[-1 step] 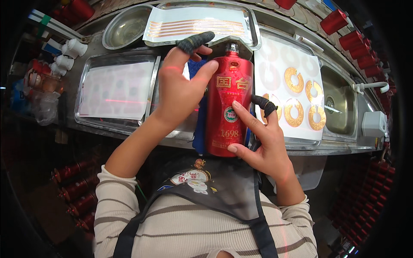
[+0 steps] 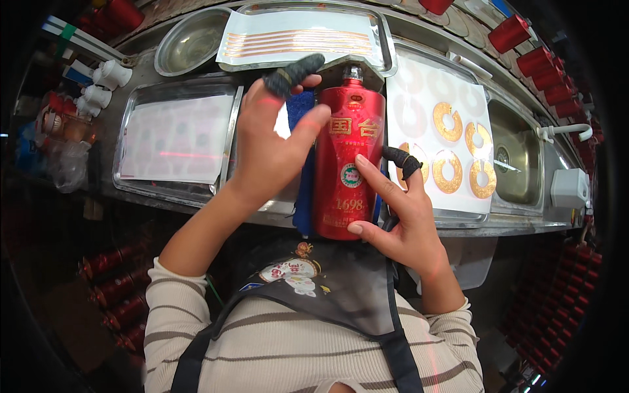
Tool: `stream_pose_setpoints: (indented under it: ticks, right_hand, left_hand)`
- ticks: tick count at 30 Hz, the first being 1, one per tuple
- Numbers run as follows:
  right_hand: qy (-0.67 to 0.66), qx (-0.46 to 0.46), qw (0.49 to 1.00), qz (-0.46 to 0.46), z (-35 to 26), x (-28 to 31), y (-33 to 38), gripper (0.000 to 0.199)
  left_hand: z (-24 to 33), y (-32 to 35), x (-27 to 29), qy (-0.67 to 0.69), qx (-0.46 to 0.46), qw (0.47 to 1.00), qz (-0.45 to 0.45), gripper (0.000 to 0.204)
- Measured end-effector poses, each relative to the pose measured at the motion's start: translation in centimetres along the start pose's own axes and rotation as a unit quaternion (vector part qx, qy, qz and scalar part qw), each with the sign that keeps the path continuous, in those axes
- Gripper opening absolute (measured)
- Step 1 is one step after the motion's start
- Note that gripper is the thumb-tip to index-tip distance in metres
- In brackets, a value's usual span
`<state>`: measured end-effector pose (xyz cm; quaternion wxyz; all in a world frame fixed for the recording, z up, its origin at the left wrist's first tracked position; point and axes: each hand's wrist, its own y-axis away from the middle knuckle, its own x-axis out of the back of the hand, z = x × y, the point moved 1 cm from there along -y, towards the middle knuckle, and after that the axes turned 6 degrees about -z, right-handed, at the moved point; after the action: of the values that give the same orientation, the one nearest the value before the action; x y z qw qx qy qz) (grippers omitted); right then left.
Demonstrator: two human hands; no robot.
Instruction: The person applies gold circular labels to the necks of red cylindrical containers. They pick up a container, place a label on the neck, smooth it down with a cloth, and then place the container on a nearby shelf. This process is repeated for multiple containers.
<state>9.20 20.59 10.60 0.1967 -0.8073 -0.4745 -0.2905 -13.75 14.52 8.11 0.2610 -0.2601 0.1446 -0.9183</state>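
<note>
A red bottle (image 2: 347, 177) with gold lettering and a small round white-green label lies on its back. Its clear-capped neck (image 2: 352, 73) points away from me at a grey metal block (image 2: 372, 77). Beneath it a blue cloth (image 2: 303, 196) shows along the left side. My right hand (image 2: 409, 213) holds the bottle's lower right part, one finger laid on its front and the thumb near the base. A black finger cover (image 2: 402, 161) sits on another of its fingers. My left hand (image 2: 272, 141) hovers by the upper left edge, fingers apart, with a dark finger cover (image 2: 293, 74) on one finger.
To the right, a white sheet (image 2: 466, 98) carries gold ring-shaped foil pieces beside a sink (image 2: 517, 154). A tray with a sheet of gold strips (image 2: 301, 40) and a metal bowl (image 2: 190, 42) stand behind. Another tray (image 2: 124, 147) holds pale sheets at left.
My left hand has shifted slightly toward me, its thumb lower along the bottle's edge. My right hand and the bottle stay nearly in place.
</note>
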Motion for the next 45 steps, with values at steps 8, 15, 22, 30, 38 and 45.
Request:
stream_pose_setpoints:
  ticks: [8, 15, 22, 30, 38, 45]
  right_hand:
    - [0.002, -0.008, 1.000, 0.002, 0.6, -0.5, -0.7, 0.070]
    - [-0.020, 0.002, 1.000, 0.011, 0.4, -0.1, -0.7, 0.071]
    - [0.128, -0.045, 0.991, -0.009, -0.6, 1.4, -4.6, 0.070]
    - [0.092, -0.094, 0.991, 0.035, -0.3, 1.4, -4.5, 0.076]
    - [0.013, -0.114, 0.992, -0.043, -0.7, 0.8, -3.3, 0.075]
    - [0.019, -0.067, 0.998, -0.006, 0.6, 0.1, -2.6, 0.073]
  left_hand:
    - [1.9, 7.3, -0.7, -0.071, -0.071, 0.974, -0.204, 0.076]
    - [1.7, 7.1, -0.3, -0.071, -0.083, 0.972, -0.206, 0.079]
    - [1.4, 6.6, -0.3, -0.082, -0.073, 0.970, -0.215, 0.089]
    - [1.3, 6.1, -0.1, -0.029, -0.052, 0.977, -0.204, 0.098]
    - [1.3, 6.3, -0.1, -0.055, -0.064, 0.966, -0.244, 0.092]
    - [1.9, 6.1, -0.1, -0.070, -0.067, 0.962, -0.254, 0.092]
